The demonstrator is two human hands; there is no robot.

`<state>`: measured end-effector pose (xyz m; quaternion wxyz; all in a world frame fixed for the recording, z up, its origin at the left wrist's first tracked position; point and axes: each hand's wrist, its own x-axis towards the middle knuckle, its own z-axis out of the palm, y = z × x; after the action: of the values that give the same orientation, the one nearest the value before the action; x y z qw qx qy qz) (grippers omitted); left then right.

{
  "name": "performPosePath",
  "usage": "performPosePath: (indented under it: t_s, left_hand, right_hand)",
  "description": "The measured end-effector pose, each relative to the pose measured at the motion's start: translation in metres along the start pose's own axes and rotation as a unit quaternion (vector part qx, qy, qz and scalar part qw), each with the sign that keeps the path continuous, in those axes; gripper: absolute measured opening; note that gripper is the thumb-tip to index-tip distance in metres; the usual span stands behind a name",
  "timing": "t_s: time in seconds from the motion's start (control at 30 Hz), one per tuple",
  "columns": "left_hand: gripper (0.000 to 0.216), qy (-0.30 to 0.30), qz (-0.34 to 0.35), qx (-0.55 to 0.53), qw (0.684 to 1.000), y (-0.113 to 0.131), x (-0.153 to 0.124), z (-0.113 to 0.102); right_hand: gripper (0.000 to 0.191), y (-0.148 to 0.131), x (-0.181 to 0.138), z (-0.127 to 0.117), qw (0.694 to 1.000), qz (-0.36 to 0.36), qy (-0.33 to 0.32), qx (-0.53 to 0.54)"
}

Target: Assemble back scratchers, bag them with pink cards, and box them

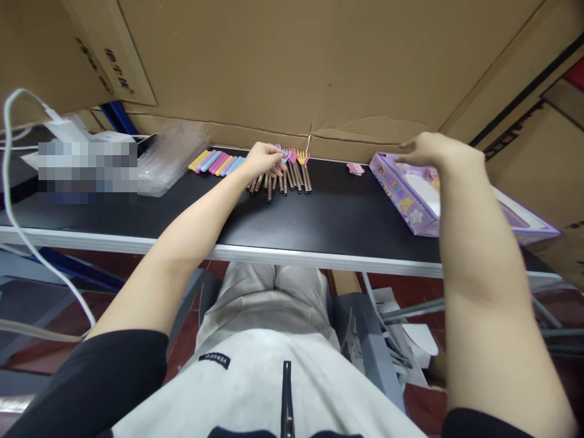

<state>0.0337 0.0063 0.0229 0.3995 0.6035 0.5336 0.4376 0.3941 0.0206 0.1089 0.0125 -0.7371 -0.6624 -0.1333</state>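
Observation:
My left hand (263, 159) reaches to the back of the black table (337, 219) and closes its fingers on one of several small brown-handled pieces with coloured tops (292, 173) lying in a row. My right hand (429, 149) hovers over the near corner of a purple toy box (410, 201), fingers curled downward and touching its edge; what it grips, if anything, is hidden. A row of pastel sticks (218, 162) lies just left of my left hand.
A stack of clear plastic bags (171, 155) lies left of the sticks. A small pink piece (354, 168) sits between the row and the box. Cardboard sheets (292, 67) wall the back. A white cable (18, 207) hangs at left.

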Motion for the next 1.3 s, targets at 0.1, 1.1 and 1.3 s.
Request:
performPosePath:
  t_s: [0.1,1.1,1.3]
  left_hand:
    - [0.021,0.021,0.018,0.005,1.000,-0.005,0.007,-0.004]
    - [0.024,0.026,0.124,0.438,0.890,-0.028,0.018,-0.004]
    - [0.032,0.011,0.104,0.471,0.876,-0.025,0.009,0.012]
  right_hand:
    - [0.059,-0.070,-0.029,-0.039,0.994,-0.055,-0.029,0.088]
    - [0.036,-0.195,-0.038,0.058,0.954,-0.247,0.042,0.163]
    - [0.036,-0.194,-0.037,0.059,0.953,-0.262,0.038,0.145]
